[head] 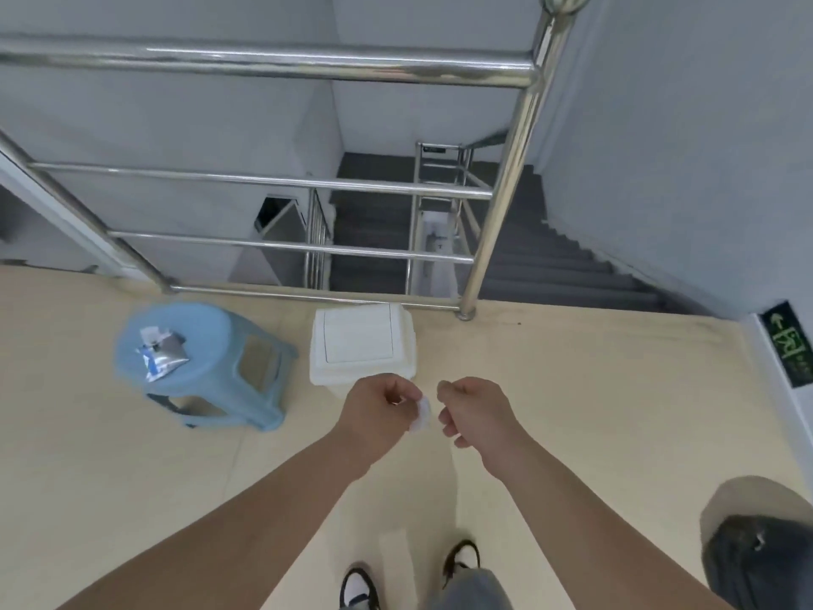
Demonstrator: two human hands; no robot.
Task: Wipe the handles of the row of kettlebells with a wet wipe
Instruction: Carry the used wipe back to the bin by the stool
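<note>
My left hand is closed on a small white wet wipe, which hangs from its fingertips between both hands. My right hand is curled just to the right of the wipe, its fingers closed, and whether it touches the wipe is unclear. Both hands are held out over the beige floor. No kettlebells are in view. A torn silver and blue wipe packet lies on top of a light blue plastic stool to the left.
A white lidded bin stands just beyond my hands, against a steel railing. Behind the railing a stairwell drops away. A dark round object sits at the lower right. My shoes show at the bottom.
</note>
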